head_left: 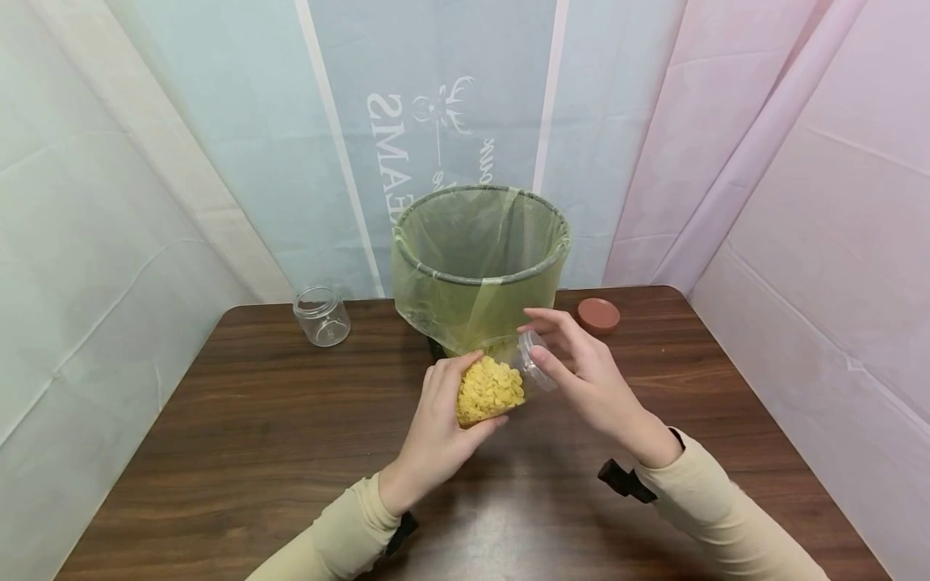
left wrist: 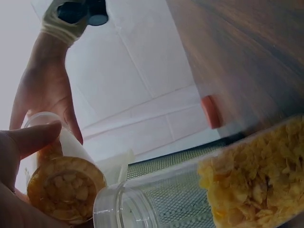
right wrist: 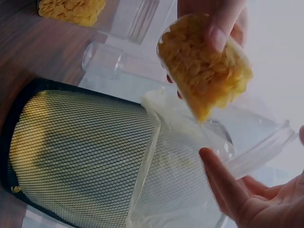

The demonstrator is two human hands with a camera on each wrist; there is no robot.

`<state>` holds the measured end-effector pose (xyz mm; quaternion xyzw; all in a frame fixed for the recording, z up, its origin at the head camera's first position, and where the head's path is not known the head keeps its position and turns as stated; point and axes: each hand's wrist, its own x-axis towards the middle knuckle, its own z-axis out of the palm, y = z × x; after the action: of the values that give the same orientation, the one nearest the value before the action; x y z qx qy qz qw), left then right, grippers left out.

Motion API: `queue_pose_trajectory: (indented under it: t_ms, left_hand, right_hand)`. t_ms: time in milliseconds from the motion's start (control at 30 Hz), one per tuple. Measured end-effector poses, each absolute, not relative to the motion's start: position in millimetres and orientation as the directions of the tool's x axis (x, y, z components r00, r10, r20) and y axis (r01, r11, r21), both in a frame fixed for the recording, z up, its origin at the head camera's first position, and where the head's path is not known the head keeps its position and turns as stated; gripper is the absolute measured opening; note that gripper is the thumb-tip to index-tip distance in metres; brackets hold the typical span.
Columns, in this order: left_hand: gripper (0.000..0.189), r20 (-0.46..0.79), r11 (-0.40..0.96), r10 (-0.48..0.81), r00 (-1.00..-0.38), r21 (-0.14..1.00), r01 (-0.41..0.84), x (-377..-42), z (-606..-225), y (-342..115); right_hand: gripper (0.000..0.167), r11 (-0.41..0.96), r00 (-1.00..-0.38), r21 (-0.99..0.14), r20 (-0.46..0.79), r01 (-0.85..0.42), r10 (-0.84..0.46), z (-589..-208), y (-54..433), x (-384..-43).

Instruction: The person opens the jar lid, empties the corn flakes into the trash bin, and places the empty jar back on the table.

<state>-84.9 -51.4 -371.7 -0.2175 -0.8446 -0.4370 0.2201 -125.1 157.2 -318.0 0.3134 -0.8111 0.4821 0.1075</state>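
Observation:
My left hand (head_left: pixel 436 420) grips a clear jar (right wrist: pixel 204 66) partly filled with yellow flakes (head_left: pixel 490 391), thumb on one side and fingers on the other. The jar is tilted, its mouth toward my right hand (head_left: pixel 592 379). That hand has its fingers spread loosely around the jar's clear rim (head_left: pixel 536 361), thumb close to the near side. Just beyond both hands is a mesh wastebasket (right wrist: pixel 80 152) lined with a yellowish-green bag (head_left: pixel 475 311). A second jar of flakes (left wrist: pixel 256 180) shows in the wrist views; in the head view it is hidden.
An empty glass jar (head_left: pixel 322 316) stands at the table's back left. At the back right lies a round reddish lid (head_left: pixel 598 315). Fabric curtains (head_left: pixel 814 266) enclose the dark wooden table (head_left: pixel 291 452) behind and on both sides.

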Motion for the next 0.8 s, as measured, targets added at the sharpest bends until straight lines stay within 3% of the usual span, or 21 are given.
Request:
queue_pose_trajectory:
  t_ms: [167, 300, 567, 800]
  left_hand:
    - [0.079, 0.615, 0.563, 0.166, -0.771, 0.583, 0.586, -86, -371, -49]
    - [0.078, 0.611, 0.578, 0.166, -0.774, 0.576, 0.578, -85, -371, -48]
    - [0.080, 0.601, 0.583, 0.181, -0.779, 0.572, 0.577, -85, -371, -48]
    - [0.080, 0.592, 0.561, 0.197, -0.781, 0.585, 0.585, -85, -371, -50]
  right_hand:
    - [0.035, 0.433, -0.807, -0.682, 0.465, -0.589, -0.364, -317, 153, -123]
    - [0.028, 0.480, -0.791, -0.630, 0.516, -0.610, -0.328, -319, 150, -123]
    - [0.023, 0.484, -0.665, -0.500, 0.698, -0.718, -0.266, -325, 148, -127]
    - [0.021, 0.455, -0.595, -0.445, 0.757, -0.771, -0.269, -328, 148, -131]
